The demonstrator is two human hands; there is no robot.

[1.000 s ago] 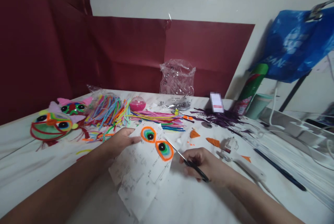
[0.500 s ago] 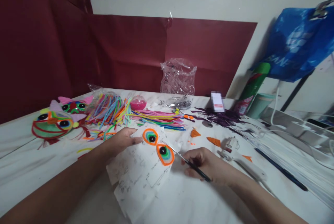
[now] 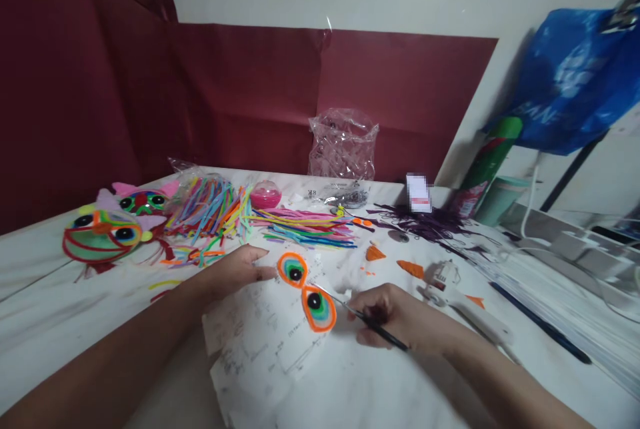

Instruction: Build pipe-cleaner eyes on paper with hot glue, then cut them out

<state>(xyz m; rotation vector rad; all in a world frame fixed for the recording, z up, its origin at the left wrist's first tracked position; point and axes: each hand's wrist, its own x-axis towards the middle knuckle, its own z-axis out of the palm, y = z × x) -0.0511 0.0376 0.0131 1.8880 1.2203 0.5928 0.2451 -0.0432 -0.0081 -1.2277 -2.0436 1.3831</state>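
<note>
My left hand [image 3: 247, 266] is closed on the upper left edge of a white sheet of paper [image 3: 260, 342] with dark writing. Two eye shapes, an upper one [image 3: 293, 272] and a lower one [image 3: 320, 312], lie on the sheet; both have orange rims, green and blue rings and black centres. In my right hand [image 3: 390, 312] is a slim tool [image 3: 373, 326] with a black handle and a thin silver tip; its exact kind is unclear. That tip reaches over the sheet, close to where the eyes meet.
Bundled pipe cleaners [image 3: 205, 209] and more loose ones [image 3: 305, 226] lie behind. Two colourful animal faces, one green-mouthed [image 3: 103, 239], rest at left. To the right are orange pieces [image 3: 410, 269], a glue gun [image 3: 475, 319], purple strands [image 3: 430, 222] and a dark pen-like stick [image 3: 540, 322].
The sheet with the eyes has shifted slightly down and right. The tool's tip has dipped a little with it. Both hands keep their hold.
</note>
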